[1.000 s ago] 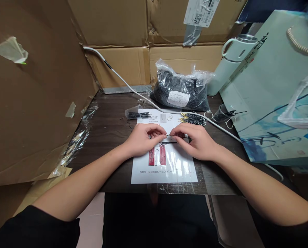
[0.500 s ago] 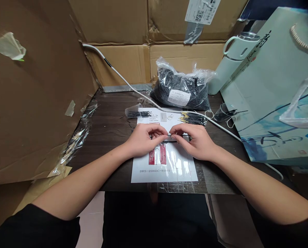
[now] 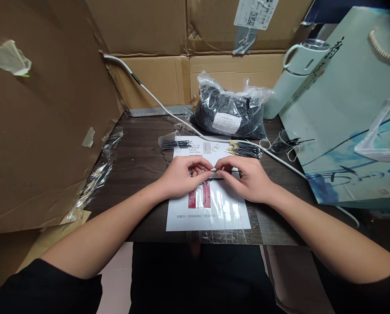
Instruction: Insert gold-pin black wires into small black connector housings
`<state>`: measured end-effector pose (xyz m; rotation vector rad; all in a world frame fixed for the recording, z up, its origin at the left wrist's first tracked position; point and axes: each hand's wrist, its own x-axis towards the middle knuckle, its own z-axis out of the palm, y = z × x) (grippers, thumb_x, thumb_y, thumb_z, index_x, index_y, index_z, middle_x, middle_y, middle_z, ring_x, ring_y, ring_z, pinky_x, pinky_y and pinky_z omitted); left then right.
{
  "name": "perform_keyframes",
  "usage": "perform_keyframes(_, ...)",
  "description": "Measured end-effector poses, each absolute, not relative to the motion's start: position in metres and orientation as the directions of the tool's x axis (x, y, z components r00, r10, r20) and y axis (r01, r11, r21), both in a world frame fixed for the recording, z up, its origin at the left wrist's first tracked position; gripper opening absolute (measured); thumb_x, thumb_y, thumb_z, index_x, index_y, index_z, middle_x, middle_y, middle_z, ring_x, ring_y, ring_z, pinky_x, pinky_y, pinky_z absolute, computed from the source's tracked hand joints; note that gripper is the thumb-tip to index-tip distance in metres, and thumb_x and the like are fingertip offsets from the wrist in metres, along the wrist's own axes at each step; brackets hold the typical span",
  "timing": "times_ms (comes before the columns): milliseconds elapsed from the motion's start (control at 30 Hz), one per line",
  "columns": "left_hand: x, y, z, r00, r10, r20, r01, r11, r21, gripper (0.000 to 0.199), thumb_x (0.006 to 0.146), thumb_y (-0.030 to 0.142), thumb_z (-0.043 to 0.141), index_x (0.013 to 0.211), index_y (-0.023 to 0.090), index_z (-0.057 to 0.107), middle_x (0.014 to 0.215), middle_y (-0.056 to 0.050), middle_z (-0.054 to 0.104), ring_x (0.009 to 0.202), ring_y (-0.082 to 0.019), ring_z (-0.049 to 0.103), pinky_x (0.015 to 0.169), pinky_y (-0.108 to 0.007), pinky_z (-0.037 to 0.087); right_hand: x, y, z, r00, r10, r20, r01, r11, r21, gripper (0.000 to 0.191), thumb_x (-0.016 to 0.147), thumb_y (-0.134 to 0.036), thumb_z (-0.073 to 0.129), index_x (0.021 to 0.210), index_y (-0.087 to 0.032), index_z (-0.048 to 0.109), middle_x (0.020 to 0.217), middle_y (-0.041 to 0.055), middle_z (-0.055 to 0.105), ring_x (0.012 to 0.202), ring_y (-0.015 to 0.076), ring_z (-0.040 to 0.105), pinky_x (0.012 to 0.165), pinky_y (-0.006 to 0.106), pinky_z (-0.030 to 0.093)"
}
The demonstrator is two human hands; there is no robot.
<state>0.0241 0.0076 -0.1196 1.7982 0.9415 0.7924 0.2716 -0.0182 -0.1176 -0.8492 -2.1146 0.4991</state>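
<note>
My left hand (image 3: 186,175) and my right hand (image 3: 249,179) meet fingertip to fingertip above a printed sheet (image 3: 208,220). Both are closed in a pinch on a thin black wire (image 3: 213,171), which runs crosswise between them and out behind the right fingers. Their fingertips hide most of it, and whether a small part sits on it I cannot tell. Just beyond the right hand lies a bundle of black wires with yellow ends (image 3: 245,149). Behind the left hand, more black wires (image 3: 175,144) with pale tips stick out of a clear plastic cup (image 3: 164,140) on its side.
A clear bag full of black pieces (image 3: 227,111) stands at the back, beside a pale green bottle (image 3: 289,80). A white cable (image 3: 162,104) crosses the table. At right are a cup with black wires (image 3: 281,143) and a large paper bag (image 3: 348,131). Cardboard walls (image 3: 51,122) enclose the table.
The fingertips of both hands have shifted very slightly at the black wire. Otherwise the hands and the things on the table stay where they were.
</note>
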Motion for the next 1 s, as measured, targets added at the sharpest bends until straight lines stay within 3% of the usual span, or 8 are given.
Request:
perform_keyframes(133, 0.0181, 0.012, -0.1144, 0.516, 0.843, 0.149, 0.312, -0.347, 0.884, 0.026, 0.088, 0.024, 0.082, 0.112, 0.016, 0.081, 0.101, -0.007, 0.081, 0.068, -0.012, 0.062, 0.066, -0.027, 0.052, 0.2734, -0.0176, -0.1178, -0.452, 0.738, 0.501, 0.412, 0.67, -0.617, 0.009, 0.103, -0.017, 0.068, 0.109, -0.022, 0.072, 0.09, 0.0006, 0.078, 0.076, 0.0157, 0.071, 0.071, 0.028, 0.055)
perform_keyframes(333, 0.0156, 0.013, -0.1124, 0.523, 0.832, 0.186, 0.344, -0.405, 0.847, 0.015, 0.089, 0.027, 0.081, 0.098, 0.017, 0.086, 0.074, -0.003, 0.075, 0.064, -0.013, 0.062, 0.062, -0.027, 0.049, 0.2724, -0.018, -0.1164, -0.441, 0.753, 0.489, 0.415, 0.654, -0.632, 0.008, 0.104, -0.018, 0.067, 0.107, -0.022, 0.072, 0.089, 0.0009, 0.078, 0.075, 0.0159, 0.07, 0.072, 0.029, 0.055)
perform_keyframes(1000, 0.0192, 0.0093, -0.1153, 0.504, 0.84, 0.202, 0.332, -0.404, 0.852, 0.017, 0.091, 0.032, 0.082, 0.094, 0.017, 0.089, 0.076, -0.004, 0.079, 0.064, -0.014, 0.063, 0.062, -0.027, 0.049, 0.2703, -0.0194, -0.1151, -0.438, 0.726, 0.53, 0.421, 0.687, -0.593, 0.009, 0.106, -0.018, 0.064, 0.106, -0.023, 0.072, 0.093, 0.0023, 0.08, 0.077, 0.0174, 0.072, 0.074, 0.031, 0.057)
